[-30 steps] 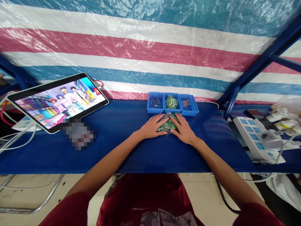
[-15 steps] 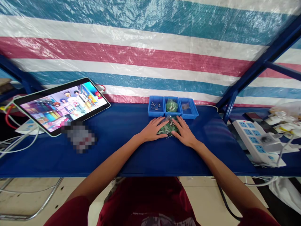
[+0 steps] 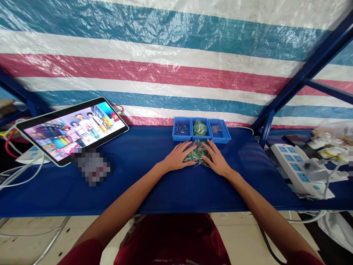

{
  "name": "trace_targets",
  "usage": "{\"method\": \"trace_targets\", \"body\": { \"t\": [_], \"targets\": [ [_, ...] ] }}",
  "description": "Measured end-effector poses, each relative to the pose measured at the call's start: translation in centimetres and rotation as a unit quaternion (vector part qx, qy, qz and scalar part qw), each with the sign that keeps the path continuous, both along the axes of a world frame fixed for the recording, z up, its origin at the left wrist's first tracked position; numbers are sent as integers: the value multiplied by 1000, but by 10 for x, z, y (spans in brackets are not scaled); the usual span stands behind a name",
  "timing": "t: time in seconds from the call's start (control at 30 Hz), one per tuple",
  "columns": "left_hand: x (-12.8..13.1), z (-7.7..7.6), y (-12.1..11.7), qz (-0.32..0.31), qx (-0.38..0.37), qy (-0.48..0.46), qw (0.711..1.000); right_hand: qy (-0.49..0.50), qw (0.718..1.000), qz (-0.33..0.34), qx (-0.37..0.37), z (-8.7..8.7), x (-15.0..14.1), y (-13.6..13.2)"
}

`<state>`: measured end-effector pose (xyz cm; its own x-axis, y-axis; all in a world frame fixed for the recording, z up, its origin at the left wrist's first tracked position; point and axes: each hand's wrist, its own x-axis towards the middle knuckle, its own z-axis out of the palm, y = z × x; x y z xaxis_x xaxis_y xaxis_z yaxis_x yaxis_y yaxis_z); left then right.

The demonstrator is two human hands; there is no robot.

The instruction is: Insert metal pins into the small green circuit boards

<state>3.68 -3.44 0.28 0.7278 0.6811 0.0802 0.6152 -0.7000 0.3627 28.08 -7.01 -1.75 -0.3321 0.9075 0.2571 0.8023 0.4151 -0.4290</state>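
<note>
On the blue table, a plastic bag [image 3: 199,151] with green on it lies between my hands, and thin metal pieces like pins or rivets show on or in it. Some of these pieces stick out at its near edge. My left hand [image 3: 178,156] rests flat at the bag's left side with fingers stretched out. At the right side, my right hand [image 3: 219,159] lies with its fingers spread, touching the bag. Just behind stand a left blue bin [image 3: 182,138] with loose metal pins, a middle blue bin [image 3: 201,138] with a green bag, and a right blue bin [image 3: 220,139] with a small clear packet.
A tablet [image 3: 79,127] playing a cartoon leans at the left, cables beside it. Before it sits a blurred-out object [image 3: 95,167]. To the right, a white power strip [image 3: 295,165] carries a plugged adapter. Striped sheeting [image 3: 165,73] hangs behind the table [image 3: 193,195].
The camera has tilted up a little, so everything sits lower in view. My hands stay at the bag's sides, and slightly more metal pieces show at its near edge.
</note>
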Motion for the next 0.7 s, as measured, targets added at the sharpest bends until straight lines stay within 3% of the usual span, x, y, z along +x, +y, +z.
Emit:
{"method": "trace_targets", "body": {
  "t": [0.13, 0.4, 0.53, 0.7],
  "targets": [
    [0, -1, 1, 0, 6, -2, 1000, -21, 1000, -2, 13, -1, 1, 0],
    [0, -3, 1, 1, 11, -19, 1000, 0, 992, 20, 122, 4, -3, 0],
    [-1, -2, 0, 18, 46, -70, 996, -55, 992, 34, 110, 24, -7, 9],
    [3, 5, 7, 112, 116, -196, 967, -125, 991, 46, -8, 63, -14, 36]
  ]
}}
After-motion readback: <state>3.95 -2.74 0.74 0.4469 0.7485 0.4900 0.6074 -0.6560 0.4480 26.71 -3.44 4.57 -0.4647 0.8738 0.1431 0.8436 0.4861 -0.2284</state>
